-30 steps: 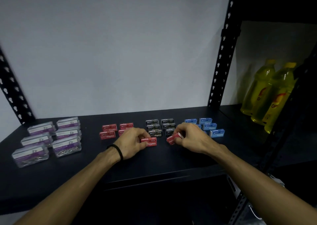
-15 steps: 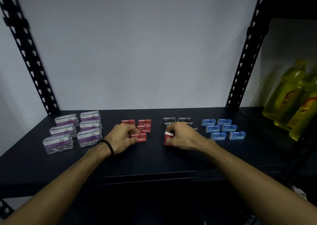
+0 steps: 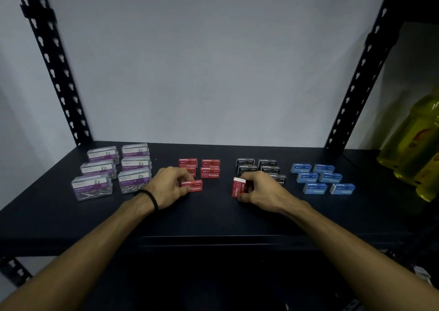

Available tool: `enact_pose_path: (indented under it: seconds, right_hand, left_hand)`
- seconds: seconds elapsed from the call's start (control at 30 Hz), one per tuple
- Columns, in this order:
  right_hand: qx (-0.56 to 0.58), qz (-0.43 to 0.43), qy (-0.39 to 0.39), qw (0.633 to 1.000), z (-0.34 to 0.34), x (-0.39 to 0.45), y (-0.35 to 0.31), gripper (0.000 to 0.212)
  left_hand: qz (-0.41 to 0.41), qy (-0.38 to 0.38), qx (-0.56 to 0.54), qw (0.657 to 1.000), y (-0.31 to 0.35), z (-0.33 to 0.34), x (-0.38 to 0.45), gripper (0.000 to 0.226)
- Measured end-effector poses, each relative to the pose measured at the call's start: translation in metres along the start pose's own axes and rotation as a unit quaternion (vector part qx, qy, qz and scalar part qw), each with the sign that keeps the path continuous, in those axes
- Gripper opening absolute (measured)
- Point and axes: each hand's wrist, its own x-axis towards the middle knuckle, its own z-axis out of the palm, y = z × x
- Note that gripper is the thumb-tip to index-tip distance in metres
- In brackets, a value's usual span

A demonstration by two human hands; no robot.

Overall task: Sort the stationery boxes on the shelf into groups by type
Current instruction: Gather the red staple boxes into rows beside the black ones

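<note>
On the black shelf (image 3: 213, 218) four groups stand in a row: clear paper-clip boxes (image 3: 111, 170) at the left, red staple boxes (image 3: 210, 169), black staple boxes (image 3: 267, 166), and blue staple boxes (image 3: 320, 177) at the right. My left hand (image 3: 169, 185) grips a red staple box (image 3: 193, 186) lying flat at the front of the red group. My right hand (image 3: 261, 188) holds another red staple box (image 3: 238, 187) turned on end, in front of the black group. That hand hides part of the black boxes.
Black perforated uprights (image 3: 54, 68) (image 3: 365, 66) frame the bay in front of a white wall. Yellow drink bottles (image 3: 418, 144) stand on the neighbouring shelf at the right. The shelf's front lip (image 3: 213, 239) runs across below my wrists.
The view has swung left, so the bottles sit at the frame's right edge. My left hand has drawn its red box closer to the red group; my right hand has turned its red box on end.
</note>
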Motion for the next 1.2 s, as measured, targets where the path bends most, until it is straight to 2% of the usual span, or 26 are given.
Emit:
enact_pose_path:
  seconds: [0.23, 0.4, 0.77, 1.2]
  right_hand:
    - [-0.023, -0.005, 0.02, 1.0, 0.0, 0.007, -0.008, 0.015]
    - [-0.031, -0.027, 0.027, 0.999, 0.003, 0.02, -0.028, 0.006]
    - [-0.198, -0.084, 0.002, 0.977, 0.021, 0.04, -0.049, 0.024]
    - [-0.203, -0.09, 0.003, 0.975, 0.031, 0.048, -0.051, 0.027]
  left_hand:
    - [0.002, 0.004, -0.006, 1.0, -0.001, -0.001, 0.0, 0.021]
    - [-0.008, 0.021, -0.013, 1.0, -0.006, -0.004, -0.001, 0.021]
    - [-0.003, 0.045, -0.006, 0.999, -0.012, 0.0, 0.001, 0.019]
    - [0.005, 0.048, 0.008, 0.999, -0.014, 0.002, 0.005, 0.023]
